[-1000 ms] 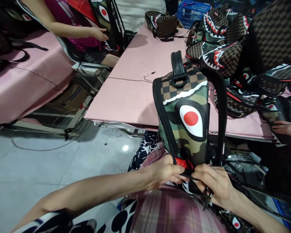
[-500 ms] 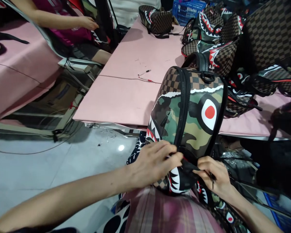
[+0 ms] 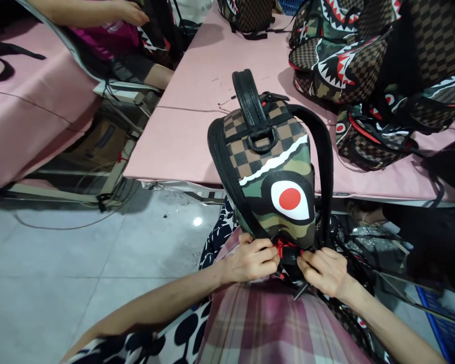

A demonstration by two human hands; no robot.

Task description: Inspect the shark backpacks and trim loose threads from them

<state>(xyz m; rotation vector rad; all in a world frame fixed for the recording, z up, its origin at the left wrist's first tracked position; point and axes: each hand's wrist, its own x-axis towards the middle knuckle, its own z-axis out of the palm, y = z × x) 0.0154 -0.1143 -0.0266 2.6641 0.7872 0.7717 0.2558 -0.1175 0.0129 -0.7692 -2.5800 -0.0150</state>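
Pinching a checkered-and-camouflage backpack [image 3: 271, 167], left hand [image 3: 253, 259] and right hand [image 3: 326, 270] have fingers [image 3: 268, 255] clamped on its lower edge. Similar backpacks [image 3: 360, 68] crowd the pink-covered bench [image 3: 182, 146].

Two grips, a left grip [image 3: 256, 258] and a right grip [image 3: 324, 270], are holding one bag [image 3: 271, 151], which is showing one eye [image 3: 290, 199] and one handle [image 3: 246, 98]. Two benches [image 3: 182, 146] are standing in view, one of them carrying two pens [image 3: 233, 97], one lone bag at its far end [image 3: 250, 15], and a heap where at least four bags [image 3: 367, 63] are overlapping, too tangled for a full count. One co-worker [image 3: 102, 43] is sitting on one chair [image 3: 123, 90], while one box [image 3: 98, 141] and two crates [image 3: 436, 313] are showing.
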